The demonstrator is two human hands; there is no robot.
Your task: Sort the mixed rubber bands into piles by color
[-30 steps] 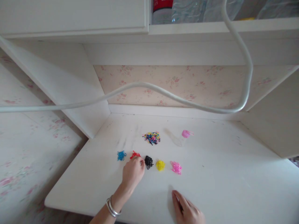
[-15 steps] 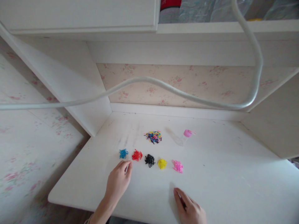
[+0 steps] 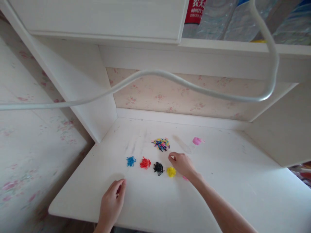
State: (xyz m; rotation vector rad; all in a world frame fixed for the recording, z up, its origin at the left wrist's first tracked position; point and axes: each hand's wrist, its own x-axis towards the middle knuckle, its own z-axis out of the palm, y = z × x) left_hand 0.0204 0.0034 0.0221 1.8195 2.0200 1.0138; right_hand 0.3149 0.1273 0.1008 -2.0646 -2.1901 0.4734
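My right hand [image 3: 181,164] is over the white desk, its thumb and forefinger pinched together just below the mixed pile of small coloured rubber bands [image 3: 162,144]. Whatever lies in that pinch is too small to make out. Lower left, my left hand [image 3: 113,200] is closed with its fingertips together, below the blue rubber bands [image 3: 131,161]; its contents, if any, are hidden. Sorted heaps run in a row: red rubber bands [image 3: 145,163], black rubber bands [image 3: 158,168], yellow rubber bands [image 3: 171,171]. My right wrist mostly covers the pink rubber bands [image 3: 185,178].
A small clear container with a pink top [image 3: 197,141] lies behind my right hand. A thick white cable [image 3: 155,72] crosses the view above the white desk [image 3: 150,204]. Clear bottles [image 3: 216,19] fill the upper right shelf; side panels border the desk.
My right hand has reached forward from the front edge to beside the mixed pile. My left hand has drawn back toward me from the blue and red heaps. The view has shifted slightly.
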